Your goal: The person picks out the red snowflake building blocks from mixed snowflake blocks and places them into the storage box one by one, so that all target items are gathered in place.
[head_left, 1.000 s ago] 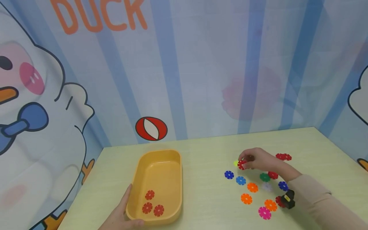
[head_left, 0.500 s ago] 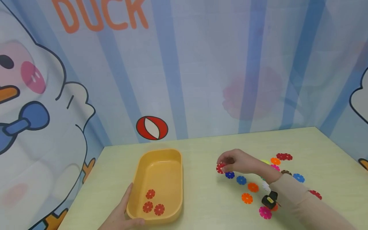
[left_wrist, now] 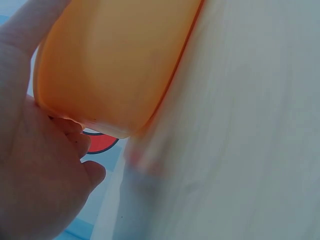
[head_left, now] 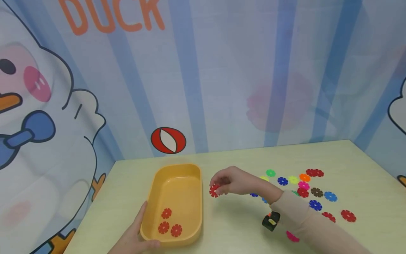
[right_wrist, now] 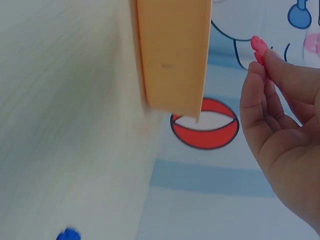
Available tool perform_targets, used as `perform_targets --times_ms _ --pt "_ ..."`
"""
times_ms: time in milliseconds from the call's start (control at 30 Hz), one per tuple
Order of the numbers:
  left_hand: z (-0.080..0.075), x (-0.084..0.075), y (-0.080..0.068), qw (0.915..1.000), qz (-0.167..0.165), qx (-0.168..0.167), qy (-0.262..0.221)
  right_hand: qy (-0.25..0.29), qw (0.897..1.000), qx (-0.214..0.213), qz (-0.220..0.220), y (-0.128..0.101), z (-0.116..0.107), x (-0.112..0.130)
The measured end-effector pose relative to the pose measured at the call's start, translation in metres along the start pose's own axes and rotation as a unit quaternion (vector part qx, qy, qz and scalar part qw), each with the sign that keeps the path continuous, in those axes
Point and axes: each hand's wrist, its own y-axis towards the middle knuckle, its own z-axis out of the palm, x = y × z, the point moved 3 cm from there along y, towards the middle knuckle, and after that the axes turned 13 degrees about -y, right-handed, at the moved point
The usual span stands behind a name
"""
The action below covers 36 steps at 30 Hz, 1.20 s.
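My right hand (head_left: 236, 181) pinches a red snowflake-shaped plastic disc (head_left: 213, 191) between thumb and fingertips, just right of the yellow tray (head_left: 179, 194). In the right wrist view the same disc (right_wrist: 259, 48) shows edge-on, raised to about the height of the tray's rim. My left hand (head_left: 131, 236) holds the tray at its near left corner, thumb on the near side and fingers along the left wall. Seen from the left wrist, the hand (left_wrist: 45, 165) wraps the tray's end (left_wrist: 110, 75). Three red discs (head_left: 163, 227) lie flat in the tray's near half.
Several loose discs lie scattered on the right of the pale table (head_left: 228, 225), among them a brown one (head_left: 317, 192), a light blue one (head_left: 331, 196) and a red one (head_left: 348, 216). My right forearm hides some. A printed duck curtain (head_left: 228, 70) stands behind the table.
My right hand has carried the red disc leftward from among the scattered discs to beside the tray. My left hand and the tray keep their place.
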Motion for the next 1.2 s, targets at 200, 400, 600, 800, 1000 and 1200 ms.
perform_targets --times_ms 200,400,600,800,1000,1200 --pt "0.001 0.000 0.001 0.9998 0.001 -0.005 0.019 0.014 0.999 0.024 -0.025 0.020 0.013 0.021" --pt "0.000 0.001 0.003 0.9993 -0.019 -0.015 0.027 -0.002 0.998 0.035 -0.051 0.040 0.026 0.040" --pt "0.000 0.001 0.002 0.9992 -0.024 -0.015 0.028 -0.005 0.998 0.043 -0.040 0.060 0.040 0.048" --pt "0.000 0.002 0.003 0.9993 -0.027 -0.014 0.023 -0.006 0.998 0.061 -0.025 0.077 0.055 0.050" --pt "0.000 0.003 0.003 0.9995 -0.024 -0.010 0.020 -0.013 0.997 0.076 0.000 0.091 0.069 0.047" --pt "0.000 0.002 0.001 0.9998 -0.018 0.004 0.001 -0.023 0.997 0.076 0.014 0.100 0.078 0.046"
